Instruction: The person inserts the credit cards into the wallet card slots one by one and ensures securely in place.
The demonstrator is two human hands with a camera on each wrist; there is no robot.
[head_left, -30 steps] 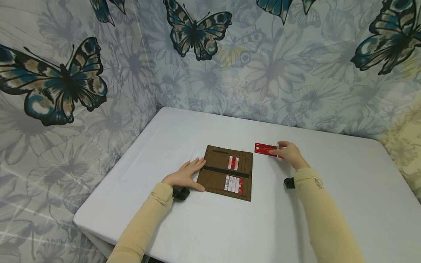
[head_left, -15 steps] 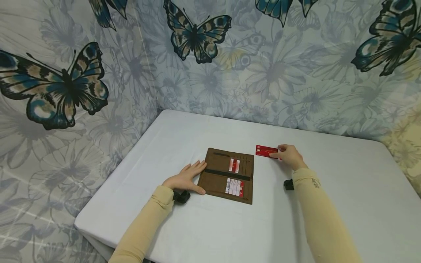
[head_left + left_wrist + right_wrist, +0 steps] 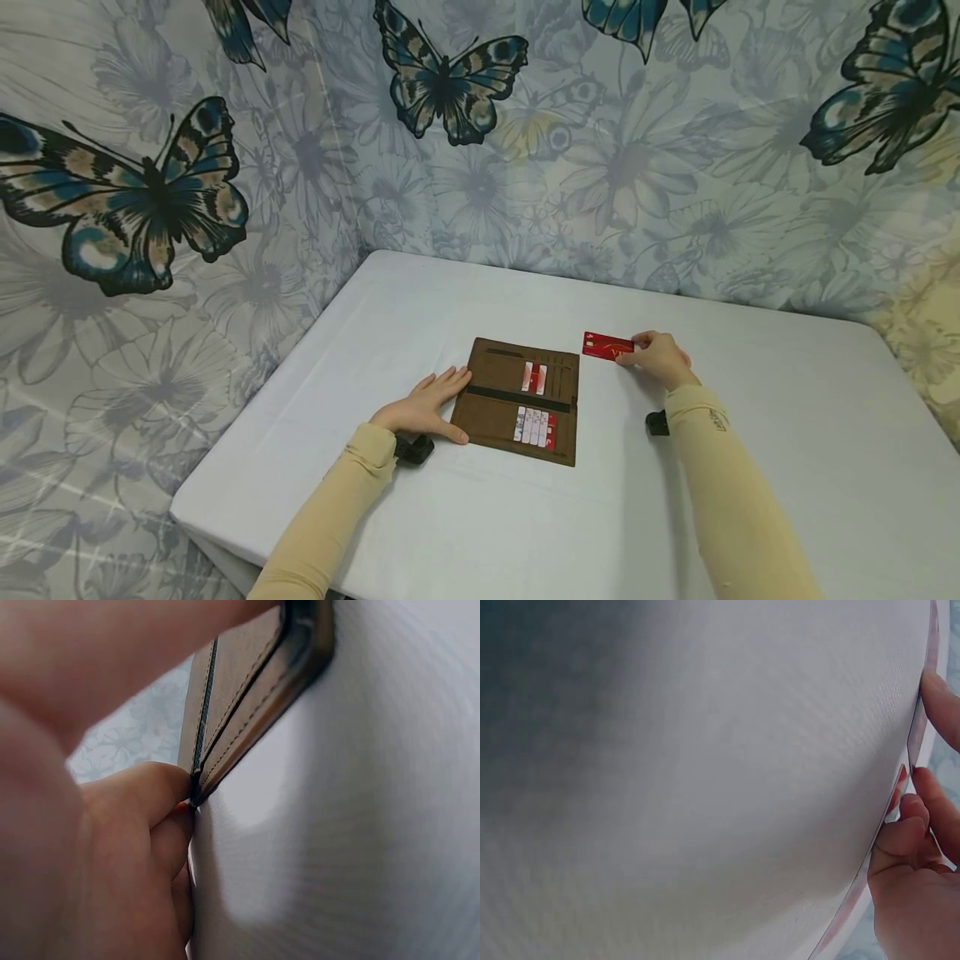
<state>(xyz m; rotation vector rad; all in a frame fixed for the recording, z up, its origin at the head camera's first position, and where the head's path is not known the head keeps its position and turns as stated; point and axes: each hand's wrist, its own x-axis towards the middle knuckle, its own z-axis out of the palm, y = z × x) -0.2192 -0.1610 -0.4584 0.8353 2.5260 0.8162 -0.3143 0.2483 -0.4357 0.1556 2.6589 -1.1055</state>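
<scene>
A brown wallet [image 3: 491, 417] lies unfolded on the white table, cards showing in slots of both halves. My left hand [image 3: 423, 404] rests spread at its left edge, fingertips and thumb on the border. The left wrist view shows the wallet's stitched corner [image 3: 247, 712] beside the fingers. Right of the wallet, a red card [image 3: 603, 345] lies close over the cloth. My right hand [image 3: 660, 358] holds its right end with thumb and fingertips. In the right wrist view a bit of red [image 3: 898, 787] shows near the curled lower fingers of this hand; most of it is hidden.
The white-clothed table [image 3: 495, 533] meets a wall hanging [image 3: 480, 200] printed with flowers and butterflies at its back and left. A black wrist camera [image 3: 414, 450] sits under the left wrist, another black camera [image 3: 657, 423] by the right one.
The right hand's thumb and fingers have closed in on the red card's right end, covering the small red piece seen beside it earlier. The left hand and wallet stay put; the view shifted slightly.
</scene>
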